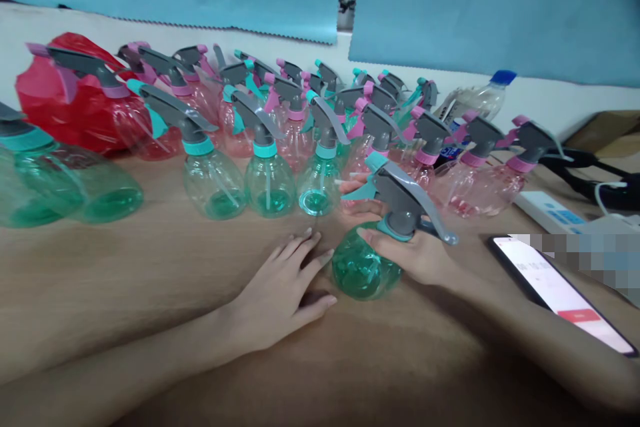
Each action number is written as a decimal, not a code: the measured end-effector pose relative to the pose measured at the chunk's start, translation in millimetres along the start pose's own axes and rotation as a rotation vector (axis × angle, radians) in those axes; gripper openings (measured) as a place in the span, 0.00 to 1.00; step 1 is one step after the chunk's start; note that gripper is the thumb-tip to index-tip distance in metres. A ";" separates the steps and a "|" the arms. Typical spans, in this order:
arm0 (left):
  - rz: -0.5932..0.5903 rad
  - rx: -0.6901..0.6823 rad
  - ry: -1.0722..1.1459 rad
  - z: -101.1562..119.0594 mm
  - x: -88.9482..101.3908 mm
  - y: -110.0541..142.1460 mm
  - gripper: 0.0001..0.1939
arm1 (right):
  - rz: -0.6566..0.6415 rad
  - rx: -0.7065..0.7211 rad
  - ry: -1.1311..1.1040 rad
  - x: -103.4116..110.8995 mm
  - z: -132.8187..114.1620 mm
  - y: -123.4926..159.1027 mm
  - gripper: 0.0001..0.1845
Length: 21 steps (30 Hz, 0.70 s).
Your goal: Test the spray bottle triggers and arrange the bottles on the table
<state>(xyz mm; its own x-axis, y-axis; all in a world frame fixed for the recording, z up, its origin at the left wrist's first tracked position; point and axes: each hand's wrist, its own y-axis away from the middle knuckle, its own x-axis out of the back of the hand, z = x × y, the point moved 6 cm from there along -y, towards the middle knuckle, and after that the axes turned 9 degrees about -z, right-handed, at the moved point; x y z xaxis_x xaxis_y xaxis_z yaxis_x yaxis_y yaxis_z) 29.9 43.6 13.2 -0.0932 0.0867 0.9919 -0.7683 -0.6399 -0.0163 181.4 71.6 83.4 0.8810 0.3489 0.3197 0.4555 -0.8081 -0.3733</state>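
Note:
A green spray bottle (pixel 363 270) with a grey trigger head stands tilted on the wooden table (pixel 125 280) just in front of me. My right hand (pixel 415 250) is wrapped round its neck and head from the right. My left hand (pixel 285 283) lies flat on the table with fingers spread, its fingertips touching or almost touching the bottle's left side. Behind them stand rows of green spray bottles (pixel 267 180) and pink spray bottles (pixel 475 177), all with grey heads.
A phone (pixel 560 290) with a lit screen lies at the right, by my right forearm. A white power strip (pixel 555 210) and black cables sit behind it. A red plastic bag (pixel 75 103) is at the back left, a clear water bottle (pixel 475 103) at the back right.

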 end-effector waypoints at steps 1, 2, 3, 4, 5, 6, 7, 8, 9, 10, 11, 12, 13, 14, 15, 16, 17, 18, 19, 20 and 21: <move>-0.001 0.001 0.001 -0.1 0.0 -0.1 0.30 | 0.000 0.002 -0.005 0.0 0.0 -0.2 0.32; 0.000 0.003 0.002 -0.1 0.1 -0.1 0.30 | 0.000 0.000 -0.011 0.0 0.1 -0.4 0.31; 0.000 0.004 0.004 -0.2 0.3 -0.1 0.30 | -0.002 -0.006 -0.014 -0.1 0.4 -0.6 0.31; 0.002 0.005 0.007 -0.3 0.5 -0.2 0.30 | -0.005 -0.012 -0.008 -0.2 0.5 -0.9 0.30; 0.004 0.004 0.010 -0.3 0.7 -0.1 0.30 | -0.009 -0.018 0.007 -0.5 0.6 -1.1 0.28; 0.006 0.003 0.014 -0.2 1.0 -0.1 0.30 | -0.011 -0.022 0.027 -0.6 0.6 -1.2 0.27; 0.007 0.002 0.017 -0.2 1.1 0.0 0.30 | -0.009 -0.026 0.049 -0.5 0.5 -1.3 0.25; 0.006 0.001 0.019 -0.2 1.0 0.0 0.30 | -0.006 -0.031 0.070 -0.3 0.3 -1.4 0.23; 0.006 0.001 0.019 -0.1 1.1 0.1 0.30 | -0.005 -0.037 0.088 -0.3 0.1 -1.5 0.22; 0.005 0.003 0.018 -0.1 1.1 0.1 0.30 | -0.006 -0.045 0.105 -0.3 0.0 -1.6 0.20; 0.004 0.006 0.016 0.0 1.2 0.1 0.30 | -0.007 -0.053 0.117 -0.2 0.0 -1.7 0.18; 0.001 0.009 0.014 0.0 1.2 0.0 0.30 | -0.010 -0.060 0.125 -0.2 0.0 -1.7 0.16; 0.000 0.011 0.011 0.1 1.4 0.1 0.30 | -0.014 -0.063 0.130 -0.2 -0.2 -1.7 0.14; -0.002 0.012 0.009 0.2 1.4 0.2 0.30 | -0.013 -0.062 0.130 0.1 -0.5 -1.7 0.11; -0.004 0.012 0.008 0.2 1.5 0.3 0.30 | -0.012 -0.060 0.128 0.5 -0.8 -1.6 0.09; -0.005 0.010 0.007 0.4 1.5 0.4 0.30 | -0.010 -0.059 0.126 0.9 -1.0 -1.6 0.07; -0.004 0.008 0.006 0.5 1.4 0.6 0.30 | -0.011 -0.059 0.124 1.2 -1.0 -1.6 0.06; -0.003 0.005 0.004 0.6 1.3 0.8 0.30 | -0.013 -0.061 0.124 1.3 -1.1 -1.6 0.06; -0.002 0.003 0.002 0.6 1.3 0.9 0.30 | -0.015 -0.066 0.124 1.3 -1.0 -1.7 0.06; 0.000 0.004 -0.001 0.6 1.1 1.0 0.30 | -0.015 -0.074 0.124 1.5 -0.7 -1.8 0.06; 0.003 0.004 -0.003 0.5 1.2 1.0 0.30 | -0.013 -0.082 0.123 1.6 -0.5 -2.0 0.07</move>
<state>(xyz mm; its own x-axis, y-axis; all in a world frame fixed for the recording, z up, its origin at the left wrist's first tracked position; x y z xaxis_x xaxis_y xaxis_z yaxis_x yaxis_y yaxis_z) 29.3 42.7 14.4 -0.0936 0.0821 0.9922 -0.7653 -0.6434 -0.0189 181.8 73.5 85.1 0.8506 0.3026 0.4301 0.4501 -0.8419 -0.2978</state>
